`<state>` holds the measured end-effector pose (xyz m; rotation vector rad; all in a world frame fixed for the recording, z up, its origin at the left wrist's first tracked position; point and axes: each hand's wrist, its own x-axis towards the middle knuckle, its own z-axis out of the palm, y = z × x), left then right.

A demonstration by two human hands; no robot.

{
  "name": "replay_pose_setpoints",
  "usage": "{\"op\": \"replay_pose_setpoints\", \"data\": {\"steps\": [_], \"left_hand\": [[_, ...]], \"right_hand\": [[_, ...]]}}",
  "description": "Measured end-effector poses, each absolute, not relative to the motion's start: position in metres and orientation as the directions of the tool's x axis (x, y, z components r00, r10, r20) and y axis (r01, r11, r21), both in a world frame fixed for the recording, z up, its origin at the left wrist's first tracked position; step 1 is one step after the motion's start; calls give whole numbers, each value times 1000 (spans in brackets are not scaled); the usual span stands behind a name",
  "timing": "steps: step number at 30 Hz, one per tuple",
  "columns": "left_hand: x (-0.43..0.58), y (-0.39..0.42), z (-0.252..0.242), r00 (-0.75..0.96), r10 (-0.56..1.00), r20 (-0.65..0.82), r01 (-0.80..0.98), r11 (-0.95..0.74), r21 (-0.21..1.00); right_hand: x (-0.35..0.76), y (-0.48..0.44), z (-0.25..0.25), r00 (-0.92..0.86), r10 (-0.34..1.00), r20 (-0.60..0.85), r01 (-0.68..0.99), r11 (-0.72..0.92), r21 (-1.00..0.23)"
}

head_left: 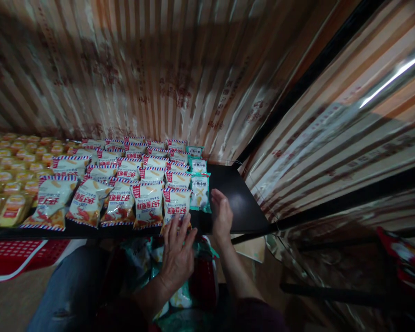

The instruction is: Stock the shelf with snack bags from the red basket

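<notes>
My left hand (178, 251) lies with spread fingers at the lower front of a white snack bag (176, 203) with red lettering and a striped top edge. My right hand (222, 216) is upright on its edge beside the teal snack bags, its fingers extended and nothing visible in it. The front teal bag (200, 191) stands just left of those fingers, with two more teal bags behind it in a column. Rows of the white snack bags (118, 203) fill the shelf to the left.
Small yellow packaged cakes (12, 210) line the far left of the black shelf (242, 198). Below are a red basket (27, 253) and more teal bags (180, 297) near my lap. Striped plastic-covered walls stand behind and right, with a black post (280, 110) at the corner.
</notes>
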<state>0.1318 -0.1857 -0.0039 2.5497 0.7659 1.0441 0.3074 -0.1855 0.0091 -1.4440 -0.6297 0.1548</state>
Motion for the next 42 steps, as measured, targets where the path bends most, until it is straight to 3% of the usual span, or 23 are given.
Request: {"op": "replay_pose_setpoints", "data": {"steps": [10,29,37,42], "left_hand": [[129,-168,-15,641,542,544,409,-840,355],[127,-148,-29,702,437,562,368,-899,238],[97,-170,-30,693,388,607,228,-917,326],[57,-195,-37,748,423,511,197,-878,437]], "right_hand": [[310,-184,-17,848,466,254,320,-67,-945],[308,-187,-17,858,442,260,340,-110,-934],[265,-226,-17,913,278,299,316,-15,-949],[217,-256,-26,880,379,287,356,-126,-926]]}}
